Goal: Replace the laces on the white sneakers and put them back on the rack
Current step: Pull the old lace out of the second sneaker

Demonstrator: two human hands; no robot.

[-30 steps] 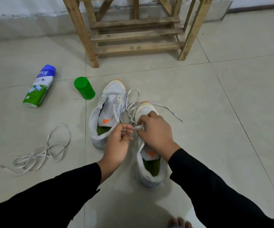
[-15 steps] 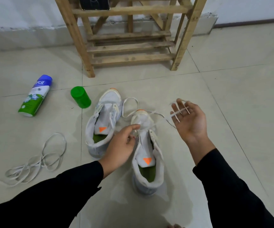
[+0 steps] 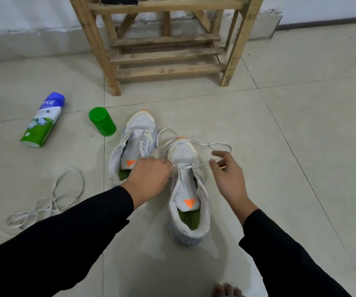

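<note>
Two white sneakers with orange tongue tabs stand side by side on the tiled floor, the left sneaker (image 3: 137, 144) further away and the right sneaker (image 3: 186, 189) nearer. A white lace (image 3: 207, 144) runs through the right sneaker's front eyelets and loops loosely past its toe. My left hand (image 3: 149, 179) sits at the left front eyelets, fingers curled, pinching the lace there. My right hand (image 3: 226, 176) hovers palm down just right of the shoe, thumb and fingers pinching the lace's end. A second loose lace (image 3: 50, 200) lies tangled on the floor to the left.
The wooden shoe rack (image 3: 166, 52) stands against the wall straight ahead, with a dark object on an upper shelf. A blue and green spray can (image 3: 43, 120) lies on its side at left, its green cap (image 3: 102, 124) beside the left sneaker. My bare toes (image 3: 226, 290) show at the bottom.
My right hand had pulled the lace out to the right with palm up; now it has turned palm down and come back toward the shoe, leaving the lace slack. My left hand stayed at the eyelets.
</note>
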